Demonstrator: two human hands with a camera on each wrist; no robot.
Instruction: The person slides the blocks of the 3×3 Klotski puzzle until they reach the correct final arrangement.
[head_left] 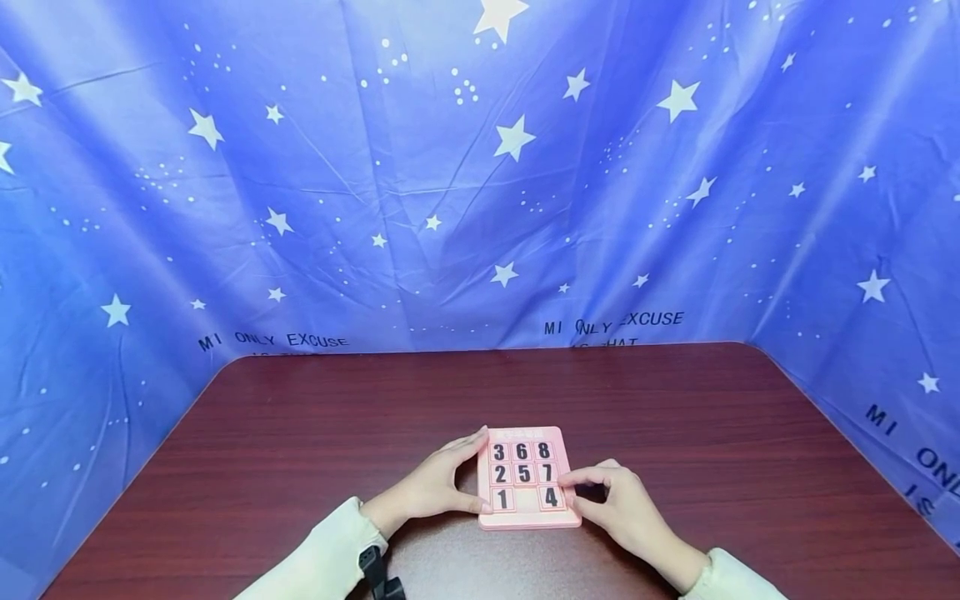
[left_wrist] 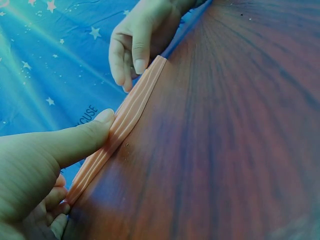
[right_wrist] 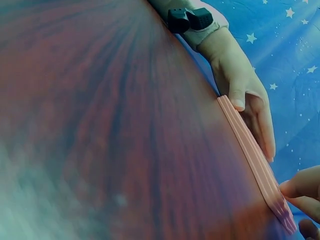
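Observation:
A pink number slide puzzle (head_left: 528,524) lies on the table, its tiles reading 3 6 8, 2 5 7, then 1, a gap and 4. Along its left edge my left hand (head_left: 431,490) grips the frame, thumb at the lower corner and fingers at the upper one. The left wrist view shows that thumb (left_wrist: 87,137) on the puzzle's side (left_wrist: 132,112). My right hand (head_left: 626,507) is at the right edge, index fingertip touching beside the 7 and thumb beside the 4. In the right wrist view, its fingers (right_wrist: 305,185) are partly cut off.
The dark red wooden table (head_left: 360,400) has rounded far corners. Blue cloth (head_left: 420,167) with white stars and printed words hangs behind it and along both sides. A black strap device (head_left: 378,575) sits at my left wrist.

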